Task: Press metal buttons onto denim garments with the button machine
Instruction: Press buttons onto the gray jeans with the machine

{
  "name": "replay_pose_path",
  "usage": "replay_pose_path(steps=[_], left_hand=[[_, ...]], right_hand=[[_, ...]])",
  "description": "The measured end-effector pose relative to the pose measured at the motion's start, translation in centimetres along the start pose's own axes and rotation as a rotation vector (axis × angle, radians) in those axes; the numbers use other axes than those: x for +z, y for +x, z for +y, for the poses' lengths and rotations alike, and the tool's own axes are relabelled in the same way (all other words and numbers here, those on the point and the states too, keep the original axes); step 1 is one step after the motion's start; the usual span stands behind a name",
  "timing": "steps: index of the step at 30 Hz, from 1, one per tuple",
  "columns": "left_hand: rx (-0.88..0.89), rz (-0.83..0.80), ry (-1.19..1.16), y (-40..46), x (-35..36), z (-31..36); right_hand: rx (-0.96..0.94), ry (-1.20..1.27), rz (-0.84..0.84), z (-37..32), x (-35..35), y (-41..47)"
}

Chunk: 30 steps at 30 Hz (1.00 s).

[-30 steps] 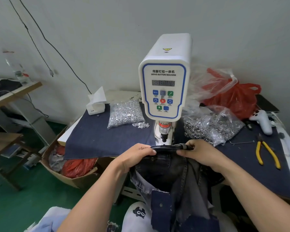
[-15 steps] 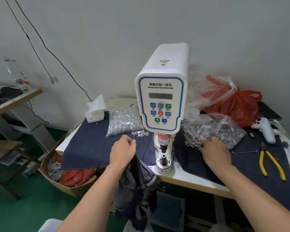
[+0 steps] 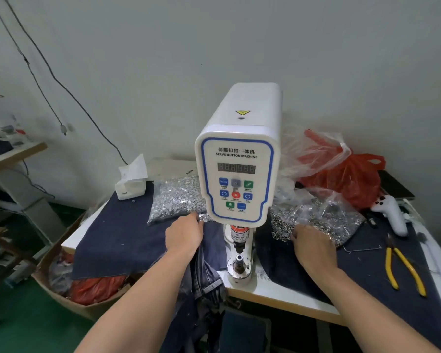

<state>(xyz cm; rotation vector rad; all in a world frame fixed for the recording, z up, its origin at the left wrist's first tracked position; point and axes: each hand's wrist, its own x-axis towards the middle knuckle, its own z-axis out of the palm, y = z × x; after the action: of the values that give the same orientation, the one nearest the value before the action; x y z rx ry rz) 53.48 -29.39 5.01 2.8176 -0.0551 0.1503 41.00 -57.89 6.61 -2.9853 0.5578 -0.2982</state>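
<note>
table | machine "SERVO BUTTON MACHINE" | L hand & R hand @ button bags

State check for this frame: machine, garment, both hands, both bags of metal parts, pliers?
button machine: die empty, display blank.
denim garment: hanging off table edge, under left wrist.
left hand: reaching left bag.
right hand: fingers at right bag.
pliers: lying slightly open.

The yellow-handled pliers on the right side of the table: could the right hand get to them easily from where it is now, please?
Probably yes. The right hand rests at the bag of metal rings, and the yellow-handled pliers lie on open denim cloth just to its right, with nothing between.
</note>
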Motion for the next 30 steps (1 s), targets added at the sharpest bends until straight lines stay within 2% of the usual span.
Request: replay_pose_path(steps=[8,12,16,23,30], left_hand=[[-0.084,0.087,-0.136,0.3,1.0,-0.7],[-0.111,0.078,-0.15,0.7,1.1,-0.7],[-0.108,0.072,-0.16,0.8,1.2,-0.7],[-0.122,0.033,-0.169,1.0,0.8,-0.5],[-0.136,-0.012,-0.2,0.7,0.3,-0.6]], right_hand=[[0.023,0.063,0.015,0.1,0.3,-0.1],[0.014,0.103,0.045,-0.1,0.2,-0.2],[-0.058,0.034,0.013,-0.8,0.1,-0.1],[-0.038,0.065,0.015,-1.1,0.2,0.3],[0.07,0.276,0.05,-0.9,0.2,0.0]])
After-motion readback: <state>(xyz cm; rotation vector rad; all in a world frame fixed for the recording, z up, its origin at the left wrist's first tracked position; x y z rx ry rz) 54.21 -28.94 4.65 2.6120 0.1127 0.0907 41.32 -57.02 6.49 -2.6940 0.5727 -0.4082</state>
